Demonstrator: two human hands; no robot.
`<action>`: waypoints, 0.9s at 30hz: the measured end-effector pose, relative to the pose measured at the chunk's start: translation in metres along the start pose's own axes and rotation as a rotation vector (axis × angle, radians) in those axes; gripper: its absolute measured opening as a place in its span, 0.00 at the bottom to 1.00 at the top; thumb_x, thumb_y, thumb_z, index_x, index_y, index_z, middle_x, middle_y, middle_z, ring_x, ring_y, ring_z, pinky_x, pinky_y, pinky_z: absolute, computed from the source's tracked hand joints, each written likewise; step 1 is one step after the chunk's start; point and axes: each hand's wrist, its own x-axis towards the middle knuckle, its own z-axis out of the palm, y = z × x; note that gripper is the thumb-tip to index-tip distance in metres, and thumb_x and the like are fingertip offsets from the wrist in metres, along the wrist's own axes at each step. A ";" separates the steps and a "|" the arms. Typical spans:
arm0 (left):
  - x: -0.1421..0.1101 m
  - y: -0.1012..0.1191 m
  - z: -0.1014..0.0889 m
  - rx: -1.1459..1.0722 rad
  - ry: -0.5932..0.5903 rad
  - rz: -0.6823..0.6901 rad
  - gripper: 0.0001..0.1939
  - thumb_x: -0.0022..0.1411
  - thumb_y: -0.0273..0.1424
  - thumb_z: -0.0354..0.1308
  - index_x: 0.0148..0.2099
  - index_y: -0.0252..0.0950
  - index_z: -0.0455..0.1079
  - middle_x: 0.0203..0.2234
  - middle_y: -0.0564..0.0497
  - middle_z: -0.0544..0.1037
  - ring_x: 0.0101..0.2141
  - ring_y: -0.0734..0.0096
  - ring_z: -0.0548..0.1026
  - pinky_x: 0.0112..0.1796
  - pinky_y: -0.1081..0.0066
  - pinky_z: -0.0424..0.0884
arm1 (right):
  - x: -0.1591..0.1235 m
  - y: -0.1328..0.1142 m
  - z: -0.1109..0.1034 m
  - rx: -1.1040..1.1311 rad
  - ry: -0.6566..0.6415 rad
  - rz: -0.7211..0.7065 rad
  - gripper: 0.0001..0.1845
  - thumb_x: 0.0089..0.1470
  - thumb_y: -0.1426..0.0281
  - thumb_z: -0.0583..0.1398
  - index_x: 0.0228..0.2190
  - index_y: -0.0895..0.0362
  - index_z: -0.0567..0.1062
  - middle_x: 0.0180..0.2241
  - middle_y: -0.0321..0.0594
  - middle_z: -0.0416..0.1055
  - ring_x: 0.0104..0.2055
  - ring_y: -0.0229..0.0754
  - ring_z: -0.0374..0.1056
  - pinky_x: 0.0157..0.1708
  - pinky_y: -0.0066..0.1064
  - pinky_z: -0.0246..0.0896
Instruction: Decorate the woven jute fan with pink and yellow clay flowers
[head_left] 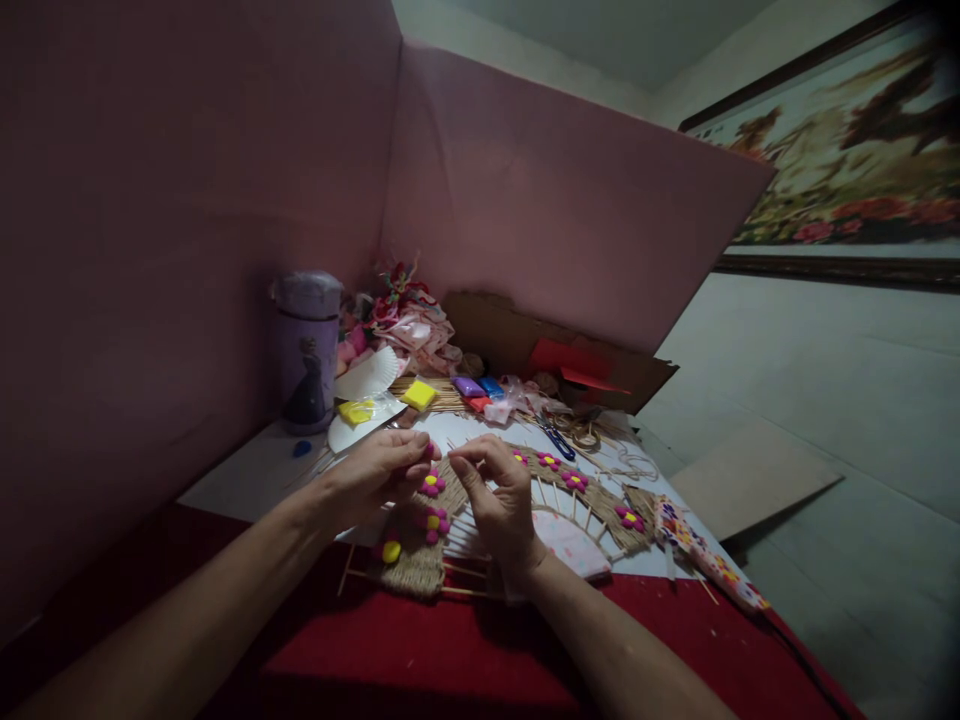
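Observation:
My left hand is closed in a pinch, with a small lump of magenta clay showing at its fingertips. Close beside it, my right hand has thumb and forefinger pressed together; whatever is between them is too small to make out. Both hands hover over a fan-shaped frame of thin sticks with a band of woven twine. Magenta clay flowers with yellow centres sit along the band. A lone yellow clay disc lies near its left end. My right hand hides part of the frame.
A purple lidded cup stands at the left. Behind the frame lie yellow clay packs, a purple pack, scissors and bundled sticks. A flower-patterned glue gun rests at the right edge. Pink boards wall the back and left.

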 end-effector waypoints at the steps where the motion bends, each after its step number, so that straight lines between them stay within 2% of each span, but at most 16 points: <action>1: 0.000 0.000 0.000 0.007 -0.017 0.023 0.13 0.53 0.38 0.59 0.29 0.33 0.63 0.14 0.60 0.56 0.15 0.84 0.50 0.17 0.78 0.43 | 0.000 0.000 0.000 0.001 0.001 -0.002 0.04 0.53 0.71 0.58 0.27 0.55 0.72 0.27 0.37 0.67 0.30 0.38 0.62 0.29 0.29 0.56; 3: 0.000 0.001 0.000 0.027 -0.040 0.054 0.14 0.51 0.38 0.61 0.26 0.34 0.60 0.14 0.60 0.56 0.15 0.84 0.49 0.17 0.78 0.43 | 0.000 0.000 0.000 -0.003 0.001 -0.007 0.03 0.52 0.71 0.58 0.28 0.55 0.72 0.27 0.37 0.67 0.30 0.38 0.62 0.29 0.30 0.57; 7: 0.000 0.000 0.002 0.072 -0.005 0.017 0.20 0.53 0.46 0.56 0.23 0.34 0.59 0.12 0.61 0.52 0.14 0.84 0.46 0.16 0.78 0.41 | 0.000 0.000 0.001 -0.012 -0.012 -0.018 0.03 0.52 0.72 0.58 0.29 0.55 0.72 0.28 0.37 0.67 0.31 0.38 0.63 0.31 0.30 0.57; 10: 0.000 0.000 0.002 0.101 0.013 0.036 0.16 0.52 0.42 0.58 0.27 0.33 0.63 0.12 0.61 0.54 0.14 0.84 0.47 0.16 0.78 0.41 | 0.000 -0.001 0.001 -0.012 -0.012 -0.018 0.04 0.53 0.73 0.56 0.29 0.55 0.72 0.28 0.37 0.66 0.32 0.38 0.62 0.31 0.30 0.57; 13: -0.001 0.001 0.002 0.119 0.012 0.045 0.14 0.51 0.38 0.61 0.29 0.34 0.62 0.14 0.60 0.58 0.15 0.84 0.51 0.17 0.79 0.44 | -0.001 -0.001 0.001 -0.016 -0.010 -0.021 0.04 0.53 0.73 0.56 0.29 0.55 0.72 0.28 0.37 0.66 0.32 0.38 0.62 0.31 0.30 0.57; 18: 0.001 0.000 0.002 0.115 -0.012 0.035 0.20 0.53 0.46 0.56 0.23 0.34 0.59 0.13 0.61 0.53 0.14 0.84 0.46 0.16 0.77 0.40 | -0.001 -0.002 0.001 -0.017 -0.038 -0.011 0.04 0.53 0.72 0.57 0.29 0.55 0.72 0.28 0.37 0.67 0.31 0.38 0.62 0.29 0.30 0.57; 27: 0.003 -0.006 0.000 0.207 0.003 0.050 0.22 0.50 0.49 0.57 0.22 0.34 0.61 0.11 0.60 0.54 0.14 0.84 0.47 0.17 0.75 0.40 | -0.001 -0.003 0.003 -0.037 -0.121 -0.029 0.02 0.53 0.70 0.58 0.30 0.55 0.71 0.27 0.36 0.64 0.29 0.37 0.60 0.29 0.29 0.57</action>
